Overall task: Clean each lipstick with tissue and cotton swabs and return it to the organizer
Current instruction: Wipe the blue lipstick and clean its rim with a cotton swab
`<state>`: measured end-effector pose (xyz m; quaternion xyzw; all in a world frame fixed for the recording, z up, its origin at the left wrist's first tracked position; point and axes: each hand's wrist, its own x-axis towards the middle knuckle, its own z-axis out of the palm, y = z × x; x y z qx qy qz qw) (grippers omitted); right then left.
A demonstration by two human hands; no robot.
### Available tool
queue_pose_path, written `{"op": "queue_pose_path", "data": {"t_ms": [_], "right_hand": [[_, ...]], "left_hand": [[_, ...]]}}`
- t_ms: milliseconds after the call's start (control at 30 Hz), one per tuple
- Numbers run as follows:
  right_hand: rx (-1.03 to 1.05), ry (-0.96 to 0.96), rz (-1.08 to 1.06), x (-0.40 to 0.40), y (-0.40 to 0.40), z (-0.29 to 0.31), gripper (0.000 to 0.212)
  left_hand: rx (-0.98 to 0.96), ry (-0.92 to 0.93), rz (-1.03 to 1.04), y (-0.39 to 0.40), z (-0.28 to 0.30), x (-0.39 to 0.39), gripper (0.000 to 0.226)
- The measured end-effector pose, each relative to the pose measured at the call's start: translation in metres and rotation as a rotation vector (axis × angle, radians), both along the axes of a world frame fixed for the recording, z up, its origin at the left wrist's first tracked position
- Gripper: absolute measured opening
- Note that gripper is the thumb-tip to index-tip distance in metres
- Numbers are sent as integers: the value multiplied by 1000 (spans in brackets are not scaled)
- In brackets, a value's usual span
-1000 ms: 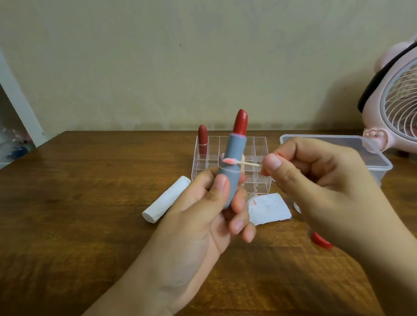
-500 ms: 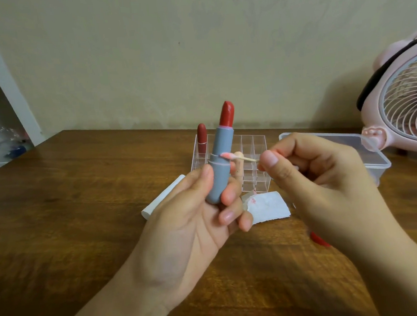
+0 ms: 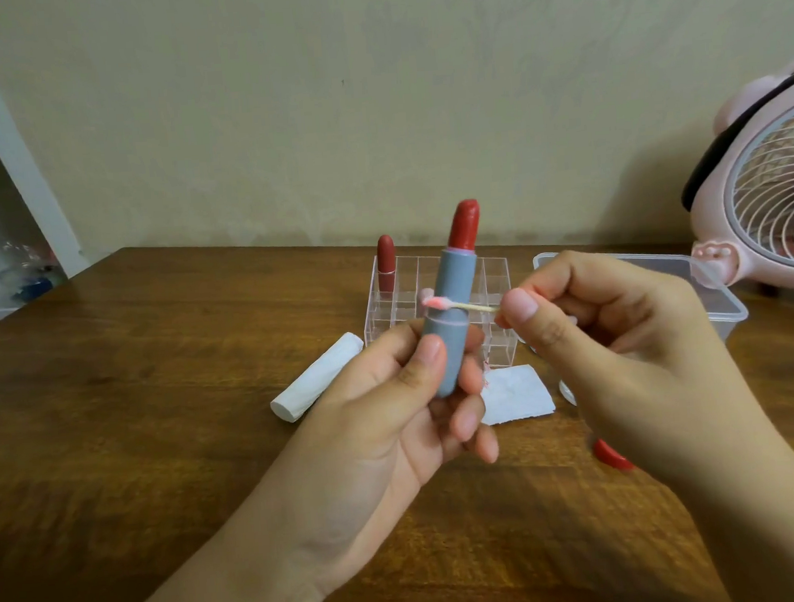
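Observation:
My left hand (image 3: 394, 423) grips a grey lipstick tube (image 3: 454, 311) upright, its red bullet fully extended at the top. My right hand (image 3: 619, 351) pinches a wooden cotton swab (image 3: 461, 304) whose pink-stained tip lies against the tube's seam on its left side. Behind them stands a clear acrylic organizer (image 3: 400, 300) with one dark red lipstick (image 3: 386, 266) in its back left cell. A folded tissue (image 3: 517, 396) with a pink stain lies on the table just in front of the organizer.
A white cylinder (image 3: 318, 384) lies on the wooden table (image 3: 135, 413) left of my hand. A clear plastic box (image 3: 714, 302) sits at the right, a pink fan (image 3: 773, 199) behind it. A red object (image 3: 610, 457) peeks from under my right wrist. White shelving (image 3: 3, 140) stands far left.
My left hand has shifted the lipstick slightly right and stood it straighter. The swab tip has slid across the tube's seam to its left edge.

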<state>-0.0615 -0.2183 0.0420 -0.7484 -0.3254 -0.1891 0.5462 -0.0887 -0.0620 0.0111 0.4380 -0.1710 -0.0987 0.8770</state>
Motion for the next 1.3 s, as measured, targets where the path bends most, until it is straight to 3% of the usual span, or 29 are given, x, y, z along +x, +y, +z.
{"op": "queue_pose_path", "data": {"t_ms": [200, 433, 600, 800, 933, 1300], "right_hand": [[-14, 37, -47, 3, -8, 3, 23], [48, 93, 113, 0, 1, 1, 19], [84, 181, 93, 8, -6, 1, 16], [92, 193, 161, 2, -2, 2, 16], [113, 222, 142, 8, -8, 2, 16], [98, 216, 152, 8, -9, 2, 18]], "left_hand": [[-33, 20, -28, 0, 0, 0, 29], [-77, 10, -86, -1, -2, 1, 35], [-100, 7, -95, 1, -2, 0, 15], [-105, -25, -154, 4, -7, 6, 29], [-79, 1, -125, 4, -6, 3, 30], [-187, 21, -305, 7, -4, 4, 32]]}}
